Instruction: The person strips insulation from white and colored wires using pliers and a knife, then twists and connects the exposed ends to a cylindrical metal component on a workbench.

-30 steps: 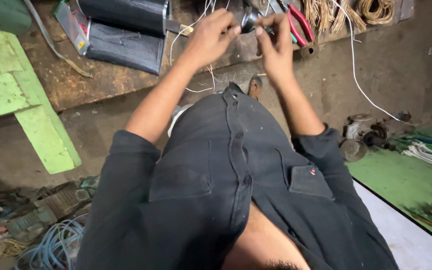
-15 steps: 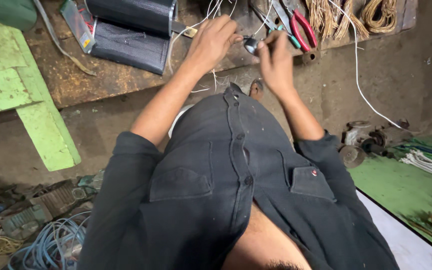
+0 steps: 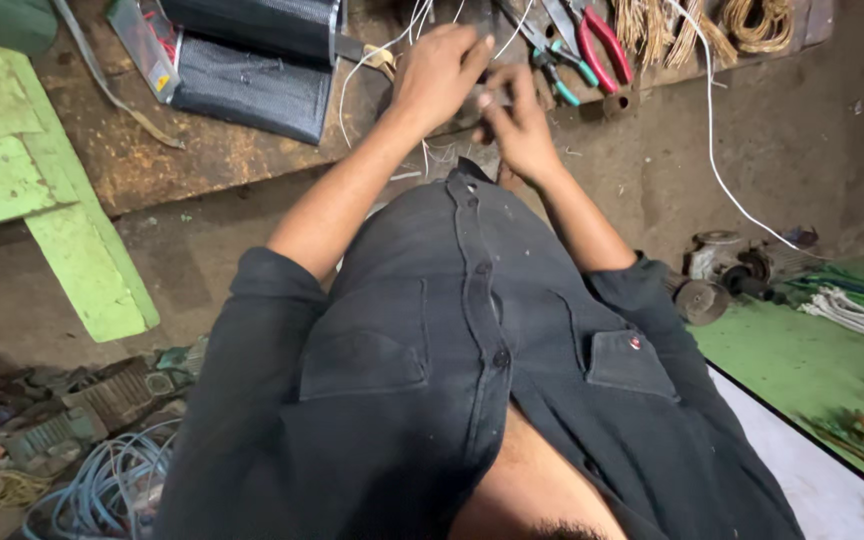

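left hand and right hand pinched together on small dark part | drawn nearer since a second ago | above wooden bench edge, beside red-handled pliers

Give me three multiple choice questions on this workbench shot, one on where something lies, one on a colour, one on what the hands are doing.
1. Where do the red-handled pliers lie?
A. on the wooden bench, beyond the right hand
B. on the floor
C. in a shirt pocket

2. What colour is the long thin wire trailing off the bench?
A. black
B. white
C. orange

3. How are the left hand and right hand placed?
A. far apart
B. together at a small dark part
C. resting at the sides

Answers: 1 A, they sit on the bench top; 2 B, it shows pale against the floor; 3 B, both hands meet there.
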Demonstrator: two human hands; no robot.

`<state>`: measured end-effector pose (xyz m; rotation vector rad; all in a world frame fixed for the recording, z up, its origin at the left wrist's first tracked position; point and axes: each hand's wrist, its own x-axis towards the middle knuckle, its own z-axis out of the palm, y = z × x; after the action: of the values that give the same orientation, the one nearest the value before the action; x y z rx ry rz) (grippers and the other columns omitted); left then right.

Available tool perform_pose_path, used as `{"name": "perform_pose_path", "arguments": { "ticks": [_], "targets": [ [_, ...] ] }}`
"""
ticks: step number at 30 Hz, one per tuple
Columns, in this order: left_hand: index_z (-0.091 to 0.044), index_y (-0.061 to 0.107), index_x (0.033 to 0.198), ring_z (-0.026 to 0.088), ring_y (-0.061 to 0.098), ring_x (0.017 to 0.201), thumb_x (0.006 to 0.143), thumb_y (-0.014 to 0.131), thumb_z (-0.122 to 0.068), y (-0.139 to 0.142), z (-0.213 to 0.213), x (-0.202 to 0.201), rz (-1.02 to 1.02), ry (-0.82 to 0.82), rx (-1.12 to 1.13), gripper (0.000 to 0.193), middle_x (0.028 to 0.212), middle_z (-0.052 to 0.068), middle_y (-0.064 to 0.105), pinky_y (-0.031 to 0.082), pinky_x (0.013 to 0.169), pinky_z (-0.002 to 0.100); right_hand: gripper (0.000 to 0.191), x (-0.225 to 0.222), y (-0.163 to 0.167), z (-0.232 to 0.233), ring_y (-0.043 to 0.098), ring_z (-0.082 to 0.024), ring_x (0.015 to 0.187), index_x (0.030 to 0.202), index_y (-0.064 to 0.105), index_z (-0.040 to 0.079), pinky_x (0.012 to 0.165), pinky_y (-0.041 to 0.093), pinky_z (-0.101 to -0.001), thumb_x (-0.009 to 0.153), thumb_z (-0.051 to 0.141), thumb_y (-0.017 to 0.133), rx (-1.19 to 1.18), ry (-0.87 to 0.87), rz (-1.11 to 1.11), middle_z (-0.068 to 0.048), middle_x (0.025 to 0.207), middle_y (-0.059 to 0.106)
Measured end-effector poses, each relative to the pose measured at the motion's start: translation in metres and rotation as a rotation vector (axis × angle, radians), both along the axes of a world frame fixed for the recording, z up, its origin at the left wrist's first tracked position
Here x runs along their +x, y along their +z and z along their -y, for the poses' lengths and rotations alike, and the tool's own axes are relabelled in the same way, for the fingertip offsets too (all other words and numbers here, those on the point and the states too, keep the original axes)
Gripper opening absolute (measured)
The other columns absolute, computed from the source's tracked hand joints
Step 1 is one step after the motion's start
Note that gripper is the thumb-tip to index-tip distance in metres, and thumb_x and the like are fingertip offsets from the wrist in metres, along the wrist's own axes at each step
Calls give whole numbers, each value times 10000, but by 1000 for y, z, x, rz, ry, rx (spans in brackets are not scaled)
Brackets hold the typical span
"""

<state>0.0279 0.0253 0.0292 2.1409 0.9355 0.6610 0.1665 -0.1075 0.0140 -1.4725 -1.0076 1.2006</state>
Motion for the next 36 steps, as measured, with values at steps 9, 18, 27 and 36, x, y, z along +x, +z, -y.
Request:
{"name": "perform_pose_path", "arguments": {
  "ticks": [9,18,27,36],
  "targets": [
    [-10,695,1098,304,671,886,1007,755,-107,9,0,-28,416,-246,15,146,1005,143,651,533,765,393,226,59,28,-18,483,-93,631,1110,475,59,611,427,-292,1191,154,663,21,-140,-566,-17,819,550],
    [-21,620,781,352,636,735,970,687,-365,-1,-3,0,-11,68,-33,398,791,135,608,463,634,464,236,3,-4,-7,559,-93,697,1159,450,71,588,450,-293,1047,128,650,134,-189,-180,-47,1320,680],
    [-21,681,1051,353,619,966,969,723,-109,14,4,-26,321,-194,177,128,1017,143,645,506,826,459,221,39,23,-19,502,-127,649,1182,472,98,564,405,-306,1106,181,663,-1,-134,-33,-48,963,604],
    [-27,605,836,366,653,797,1012,717,-281,-6,1,6,168,19,-39,329,830,146,630,491,705,459,173,15,-1,-20,519,-106,817,1193,463,77,651,426,-248,1109,37,608,356,-301,-179,-70,1213,623]
  ]
}}
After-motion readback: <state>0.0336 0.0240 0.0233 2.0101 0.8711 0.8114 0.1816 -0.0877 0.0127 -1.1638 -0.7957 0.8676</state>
